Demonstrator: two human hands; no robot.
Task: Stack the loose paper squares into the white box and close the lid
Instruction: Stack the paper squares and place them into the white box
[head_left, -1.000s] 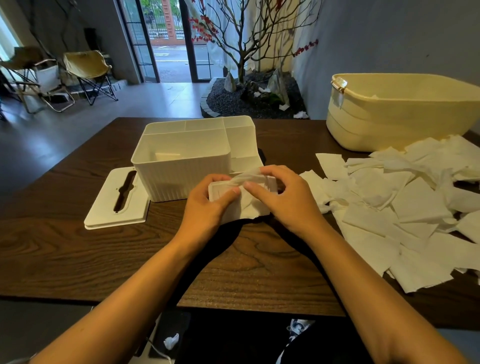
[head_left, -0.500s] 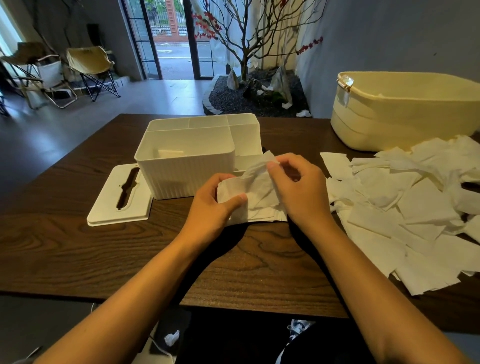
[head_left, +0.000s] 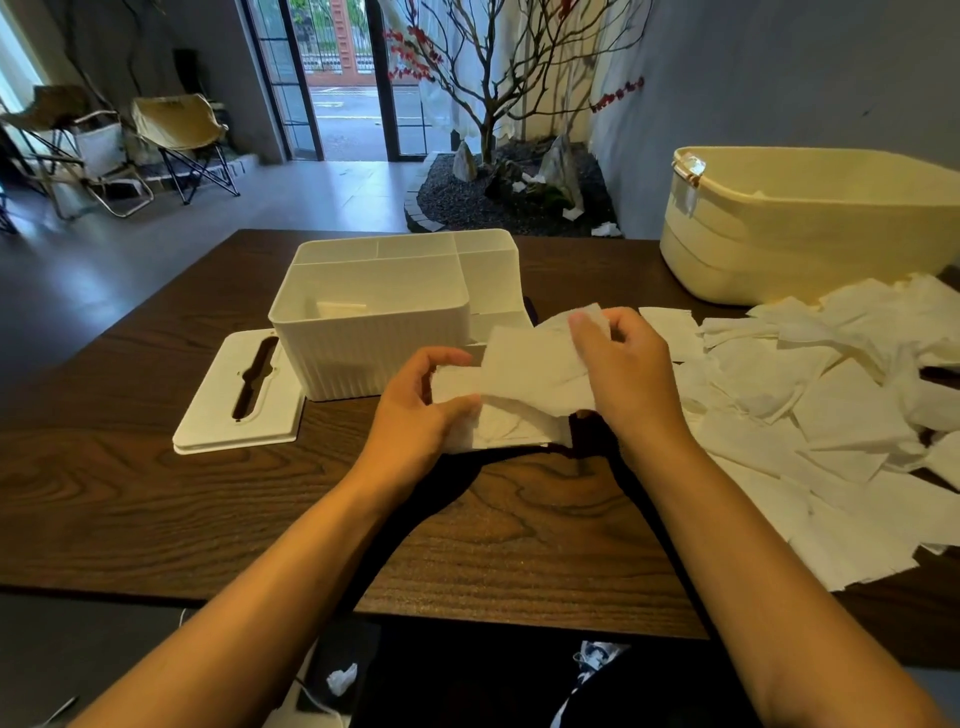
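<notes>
Dark wood table (head_left: 156, 509), near edge closest to the camera. Both forearms reach over that near edge toward the middle.

Left hand (head_left: 415, 410) pinches the left end of a small stack of paper squares (head_left: 524, 395), thumb on top, fingers curled underneath. Right hand (head_left: 623, 374) grips the right side of the same stack, thumb and fingertips curled over the top sheet's far corner, lifting it. Stack sits just above the table surface, just in front of the box's near right corner; whether its underside touches the wood, cannot tell.

Loose paper squares (head_left: 831, 415) spread in an overlapping heap along the right side of the table, from the near right edge back to the tub.

White box (head_left: 374, 358), ribbed wall, lid off, stands mid-table just beyond the hands. Big compartment in front, smaller ones along its back and right side. A pale sheet (head_left: 340, 309) lies in the big compartment.

Lid (head_left: 244, 400), white with a long slot, lies flat on the table touching the box's left side.

Cream tub (head_left: 810, 234) at the far right corner, behind the heap.

Beyond the table: bare tree (head_left: 488, 93) in a gravel bed, glass door (head_left: 337, 78), folding chairs (head_left: 176, 140) far left.
</notes>
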